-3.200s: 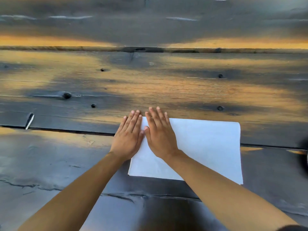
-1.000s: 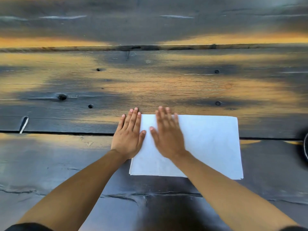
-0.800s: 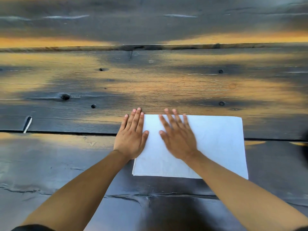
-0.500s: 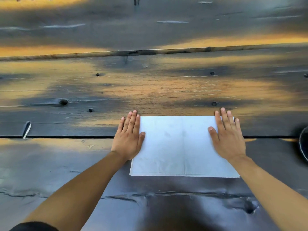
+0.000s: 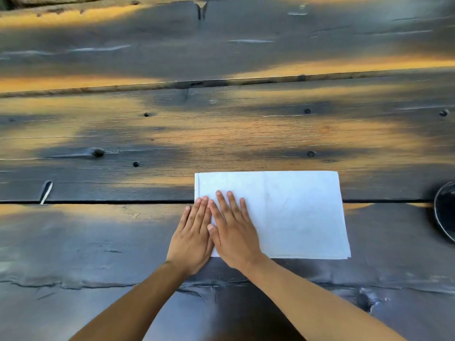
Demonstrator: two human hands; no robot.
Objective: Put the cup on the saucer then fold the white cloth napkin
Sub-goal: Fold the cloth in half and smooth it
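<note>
The white cloth napkin (image 5: 290,212) lies flat, folded into a layered rectangle. A dark round saucer (image 5: 445,212) shows partly at the right edge.

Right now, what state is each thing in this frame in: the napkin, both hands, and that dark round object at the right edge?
white cloth napkin: folded into a layered rectangle, lying flat on the wooden table.
left hand: open, flat, palm down at the napkin's left edge.
right hand: open, flat, pressing on the napkin's left part.
dark round object: mostly cut off; cannot identify it.
</note>
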